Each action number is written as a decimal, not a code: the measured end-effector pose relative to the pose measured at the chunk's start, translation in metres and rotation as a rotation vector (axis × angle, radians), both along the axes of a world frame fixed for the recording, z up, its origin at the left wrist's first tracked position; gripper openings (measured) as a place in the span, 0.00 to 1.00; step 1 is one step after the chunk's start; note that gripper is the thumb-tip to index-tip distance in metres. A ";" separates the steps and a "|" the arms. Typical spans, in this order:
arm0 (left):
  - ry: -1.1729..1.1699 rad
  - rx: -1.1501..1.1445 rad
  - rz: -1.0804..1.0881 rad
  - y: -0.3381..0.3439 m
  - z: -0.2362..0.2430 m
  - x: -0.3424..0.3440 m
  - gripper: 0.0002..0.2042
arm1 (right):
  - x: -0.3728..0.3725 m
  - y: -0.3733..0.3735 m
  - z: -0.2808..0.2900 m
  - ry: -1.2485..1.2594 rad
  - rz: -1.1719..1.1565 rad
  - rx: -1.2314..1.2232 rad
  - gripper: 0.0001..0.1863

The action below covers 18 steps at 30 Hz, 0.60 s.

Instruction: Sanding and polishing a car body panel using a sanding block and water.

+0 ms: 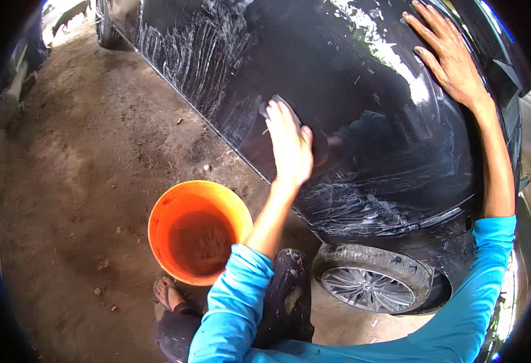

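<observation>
My left hand (291,148) presses a thin dark grey sheet (296,115), which looks like sandpaper, flat against the lower side of a black car panel (350,121). Its fingers lie over the sheet and hide most of it. Whitish smears and streaks cover parts of the panel, at the far left (202,60) and low down near the wheel. Higher up on the bodywork, my right hand (450,60) rests flat with its fingers spread, holding nothing.
An orange bucket (159,254) with murky brownish contents stands on the dirt floor (84,199), left of my left forearm. The car's wheel (368,287) is near my knees. Another tyre (107,30) shows at the far left. My sandalled foot (170,293) is beside the bucket.
</observation>
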<state>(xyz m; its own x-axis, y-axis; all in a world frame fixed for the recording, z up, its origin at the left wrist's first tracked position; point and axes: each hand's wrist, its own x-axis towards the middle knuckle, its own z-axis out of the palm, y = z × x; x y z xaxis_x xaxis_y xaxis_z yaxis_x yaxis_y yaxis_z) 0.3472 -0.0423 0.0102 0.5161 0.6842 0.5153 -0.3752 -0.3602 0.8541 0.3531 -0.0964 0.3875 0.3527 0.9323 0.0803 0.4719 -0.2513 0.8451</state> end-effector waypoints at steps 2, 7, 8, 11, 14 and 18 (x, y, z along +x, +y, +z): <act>0.015 -0.010 -0.054 -0.056 0.001 -0.008 0.38 | 0.016 -0.005 -0.001 -0.020 -0.021 -0.023 0.31; -0.063 0.105 -0.263 -0.161 -0.010 -0.050 0.43 | 0.033 -0.011 0.005 -0.226 0.196 -0.037 0.28; 0.006 0.116 -0.305 -0.161 -0.012 -0.043 0.43 | 0.032 -0.011 0.005 -0.245 0.204 -0.045 0.28; 0.010 0.100 -0.164 -0.071 0.025 -0.013 0.45 | 0.019 -0.007 -0.016 -0.170 0.103 -0.004 0.30; -0.167 0.070 0.098 -0.043 0.026 0.012 0.41 | -0.001 0.007 -0.029 -0.127 -0.015 0.067 0.32; -0.046 0.119 -0.248 -0.171 0.002 -0.037 0.49 | 0.000 0.002 -0.023 -0.149 0.027 0.078 0.33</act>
